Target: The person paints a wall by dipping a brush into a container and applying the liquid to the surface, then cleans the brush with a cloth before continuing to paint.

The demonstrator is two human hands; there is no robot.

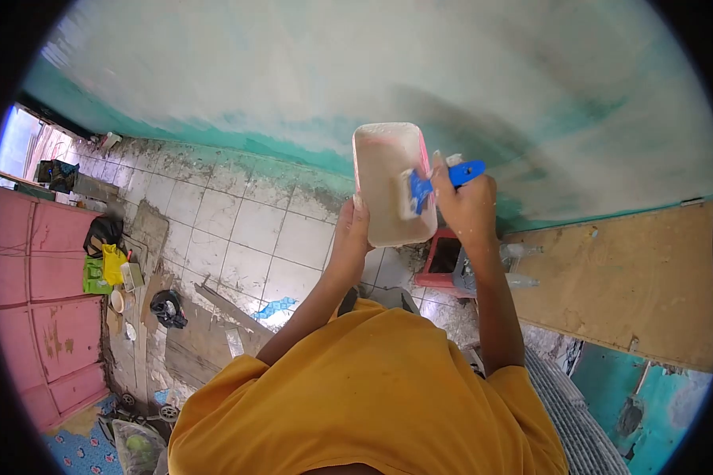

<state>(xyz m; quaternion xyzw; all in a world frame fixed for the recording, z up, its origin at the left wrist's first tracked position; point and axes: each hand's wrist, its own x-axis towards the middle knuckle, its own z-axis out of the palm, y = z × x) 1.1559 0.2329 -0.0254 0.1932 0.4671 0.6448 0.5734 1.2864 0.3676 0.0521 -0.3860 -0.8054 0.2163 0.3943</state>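
My left hand (352,233) grips the left side of a rectangular tub (368,182), pinkish outside and coated with whitish paint inside. Closed round the handle of a blue paintbrush (463,172) is my right hand (469,204), at the tub's right edge. The brush's bristle end, smeared with white, dips inside the tub near its right wall. Beyond the tub stands a wall (293,71), mostly whitish over turquoise, with turquoise showing along its lower part.
A red stool (440,279) stands below the tub, with clear bottles beside it. Wooden boards, bags and debris lie on the tiled floor (253,226) at left. A pink panel (59,293) borders the left side; a plywood sheet (626,277) is at right.
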